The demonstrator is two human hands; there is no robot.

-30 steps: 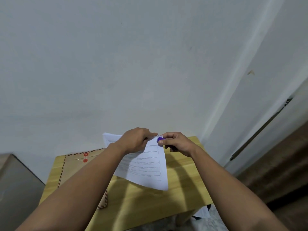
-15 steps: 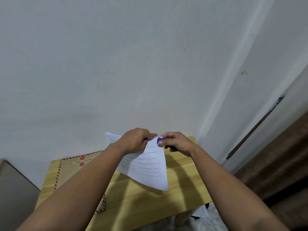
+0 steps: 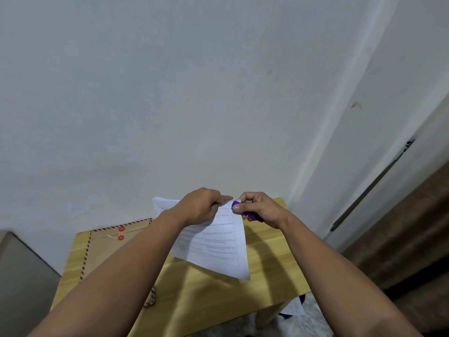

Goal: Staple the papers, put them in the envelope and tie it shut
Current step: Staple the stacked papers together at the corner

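Almost nothing is changing between the hands over the last second: the view is drifting a little, but the left hand [image 3: 201, 206] and the right hand [image 3: 260, 207] are still meeting at the top corner of the papers [image 3: 213, 242], so the stapling step appears to be under way rather than finished; whether a staple is already in cannot be told from here. The left hand is gripping the upper edge of the papers, its fingers [image 3: 224, 198] curled down onto the sheet and pinching it, holding the stack up off the tabletop [image 3: 267, 276] so that the lower corner is hanging free above the wood. The right hand is wrapping closed around the purple stapler [image 3: 237, 204], its fingers tight on the body and the thumb pressing near the nose, which is sitting right at the corner of the papers. The envelope [image 3: 107, 249] is lying flat at the left of the tabletop, apart from the papers, its two red buttons [image 3: 121, 233] showing near the top edge and a forearm covering its lower part. Loading and tying are both yet to be done.
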